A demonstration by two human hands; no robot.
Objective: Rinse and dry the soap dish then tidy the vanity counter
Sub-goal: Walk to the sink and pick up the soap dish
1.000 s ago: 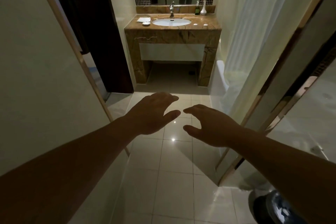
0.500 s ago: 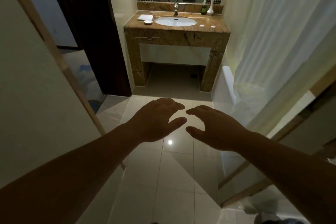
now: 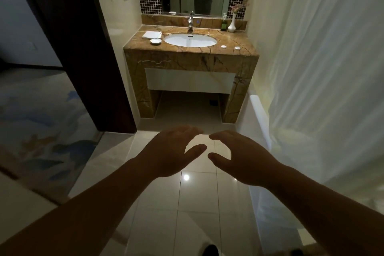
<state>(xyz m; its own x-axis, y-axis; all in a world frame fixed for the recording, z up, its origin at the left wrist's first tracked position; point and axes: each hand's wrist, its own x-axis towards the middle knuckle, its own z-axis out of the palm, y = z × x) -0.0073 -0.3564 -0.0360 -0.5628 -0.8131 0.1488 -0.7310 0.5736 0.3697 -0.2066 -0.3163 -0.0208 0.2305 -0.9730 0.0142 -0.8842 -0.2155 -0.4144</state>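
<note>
Brown marble vanity counter [image 3: 199, 53] w/ white oval sink basin [image 3: 190, 40] set in its middle. Chrome faucet [image 3: 190, 22] just behind basin. Left of basin: folded white towel [image 3: 152, 34] toward the back, small white soap dish [image 3: 155, 41] just in front of it, near basin rim. Right of basin: two small white round items [image 3: 223, 46] [image 3: 237, 48], side by side but apart, near front edge; too small to ID. Back right of basin, by wall: dark green bottle [image 3: 223, 25] and white vase [image 3: 232, 25] w/ flowers, just beside each other.
</note>
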